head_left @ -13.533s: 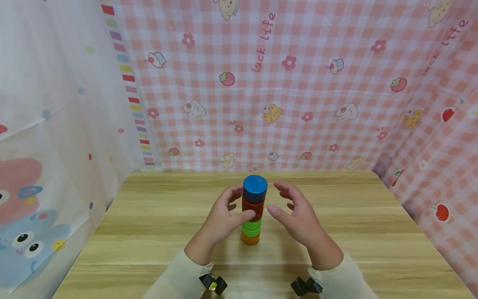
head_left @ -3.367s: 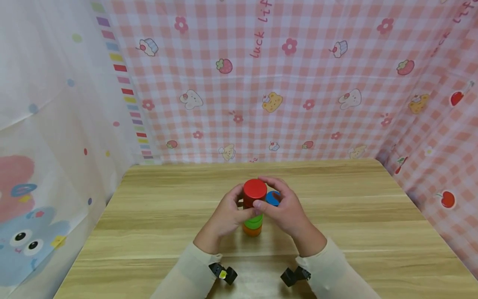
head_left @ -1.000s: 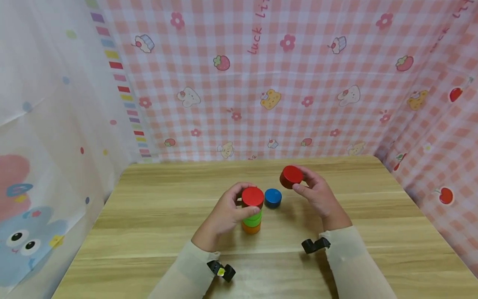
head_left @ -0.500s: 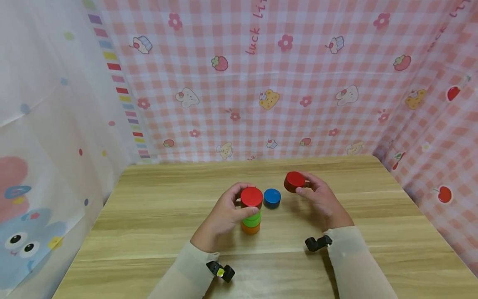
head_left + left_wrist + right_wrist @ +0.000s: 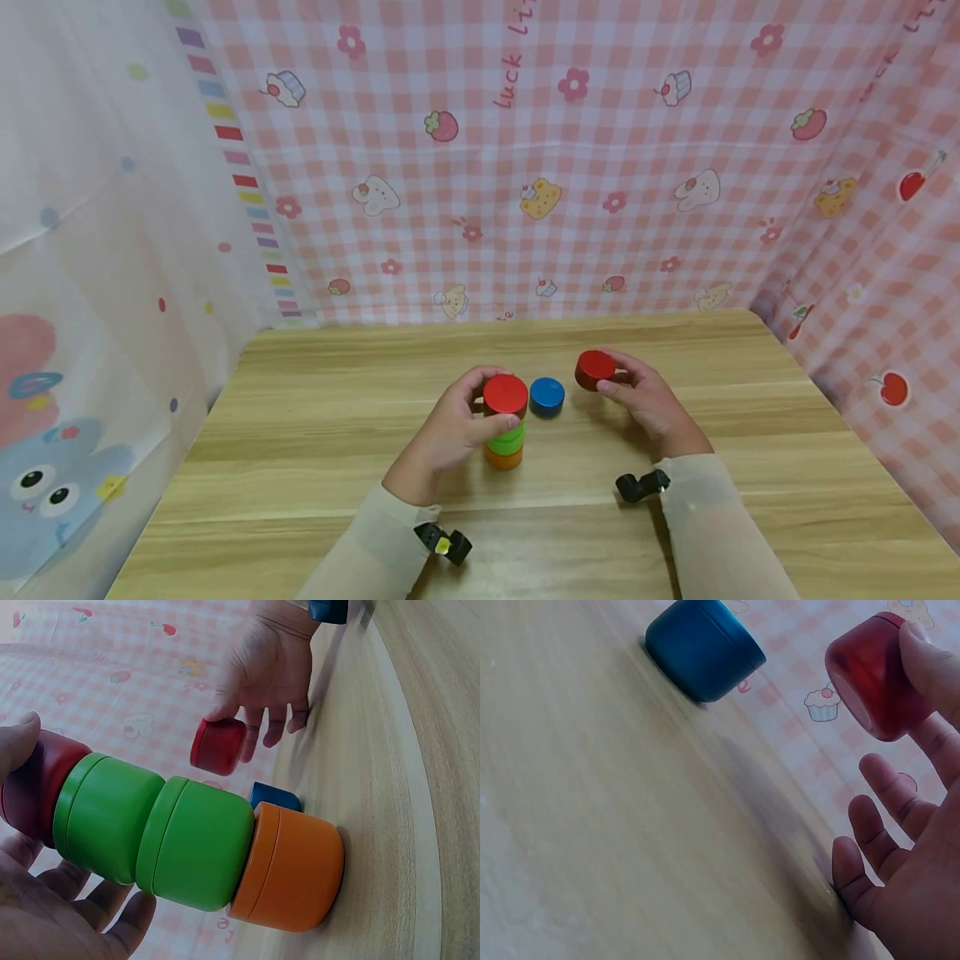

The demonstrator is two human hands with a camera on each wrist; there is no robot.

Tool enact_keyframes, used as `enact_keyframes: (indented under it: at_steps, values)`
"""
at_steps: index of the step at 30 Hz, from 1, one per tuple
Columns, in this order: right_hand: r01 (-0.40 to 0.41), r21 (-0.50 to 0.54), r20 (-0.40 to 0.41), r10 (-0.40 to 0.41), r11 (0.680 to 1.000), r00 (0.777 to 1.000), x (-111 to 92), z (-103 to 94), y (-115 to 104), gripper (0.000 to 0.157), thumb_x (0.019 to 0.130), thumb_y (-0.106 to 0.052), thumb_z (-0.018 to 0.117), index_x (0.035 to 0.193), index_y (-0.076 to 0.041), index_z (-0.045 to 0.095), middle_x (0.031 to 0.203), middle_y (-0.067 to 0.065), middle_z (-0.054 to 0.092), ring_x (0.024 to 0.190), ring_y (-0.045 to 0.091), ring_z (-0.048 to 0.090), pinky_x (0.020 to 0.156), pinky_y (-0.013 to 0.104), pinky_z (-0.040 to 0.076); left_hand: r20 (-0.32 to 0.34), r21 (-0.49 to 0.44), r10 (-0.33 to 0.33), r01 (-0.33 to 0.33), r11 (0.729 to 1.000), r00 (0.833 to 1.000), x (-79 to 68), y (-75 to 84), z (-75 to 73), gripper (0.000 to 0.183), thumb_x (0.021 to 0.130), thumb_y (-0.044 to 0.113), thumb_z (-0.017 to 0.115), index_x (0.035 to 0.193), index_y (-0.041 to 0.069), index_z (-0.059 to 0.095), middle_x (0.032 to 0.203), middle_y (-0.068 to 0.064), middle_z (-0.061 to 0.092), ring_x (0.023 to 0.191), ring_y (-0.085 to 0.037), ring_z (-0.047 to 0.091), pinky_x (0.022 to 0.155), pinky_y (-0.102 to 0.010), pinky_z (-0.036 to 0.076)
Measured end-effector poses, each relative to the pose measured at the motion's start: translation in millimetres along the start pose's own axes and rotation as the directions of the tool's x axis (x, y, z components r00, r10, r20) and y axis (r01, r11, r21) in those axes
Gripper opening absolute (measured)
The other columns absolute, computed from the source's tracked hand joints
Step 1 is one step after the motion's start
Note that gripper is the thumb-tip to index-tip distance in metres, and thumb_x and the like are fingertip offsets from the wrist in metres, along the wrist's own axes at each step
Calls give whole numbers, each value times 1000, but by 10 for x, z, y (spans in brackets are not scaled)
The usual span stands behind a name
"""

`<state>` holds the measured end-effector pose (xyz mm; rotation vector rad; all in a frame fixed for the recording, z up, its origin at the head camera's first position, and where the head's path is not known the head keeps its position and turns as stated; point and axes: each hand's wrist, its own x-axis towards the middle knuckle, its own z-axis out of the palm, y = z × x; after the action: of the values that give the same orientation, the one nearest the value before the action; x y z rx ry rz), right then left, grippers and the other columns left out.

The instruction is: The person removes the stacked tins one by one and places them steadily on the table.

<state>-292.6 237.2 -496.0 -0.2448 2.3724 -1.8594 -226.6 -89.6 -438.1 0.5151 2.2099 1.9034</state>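
Observation:
A stack of small round lidded tins stands on the table. At its top is a red tin [image 5: 506, 393], with two green tins [image 5: 199, 844] below it and an orange tin [image 5: 291, 870] at the bottom. My left hand [image 5: 448, 429] grips the stack's red tin between thumb and fingers. To the right, my right hand [image 5: 651, 404] pinches another red tin [image 5: 595, 369] by its side, a little above the tabletop in the right wrist view. Between the stack and that held tin, a blue tin [image 5: 547, 398] sits upright on the table.
The wooden table [image 5: 337, 500] ends at a pink checked cloth [image 5: 480, 167] behind. A white patterned cloth [image 5: 112, 250] hangs on the left, and more checked cloth [image 5: 885, 333] on the right. Each wrist carries a small black camera [image 5: 641, 485].
The blue tin has gone from the stack's top to the table. My right hand has lifted off the upper red tin, carried it right and lowered it. The left hand stays at the stack.

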Motion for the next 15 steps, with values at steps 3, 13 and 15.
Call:
enact_keyframes:
  at_steps: [3, 13, 15]
  values:
    - [-25, -1, 5, 25, 1000, 1000, -1, 6, 3, 62, 100, -19, 74, 156, -8, 50, 145, 16, 59, 123, 31, 53, 96, 39, 38, -2, -5, -4, 4, 1000, 1000, -1, -1, -1, 54, 94, 10, 80, 143, 14, 57, 137, -6, 62, 122, -27, 56, 106, -51, 47]
    - [-108, -65, 35, 110, 992, 993, 8, 11, 64, 66, 99, -28, 76, 158, -14, 48, 149, 22, 54, 130, 38, 50, 95, 40, 38, 0, 2, -1, 1, 1000, 1000, -4, -8, -7, 56, 94, 11, 80, 144, 13, 56, 138, -5, 62, 122, -27, 57, 105, -48, 49]
    - [-116, -71, 35, 119, 991, 992, 10, 10, 64, 67, 99, -29, 76, 158, -14, 48, 150, 22, 54, 132, 38, 50, 97, 41, 38, 1, 1, 1, -1, 1000, 1000, 0, -12, -11, 56, 94, 11, 80, 144, 13, 57, 138, -6, 62, 122, -27, 57, 105, -48, 49]
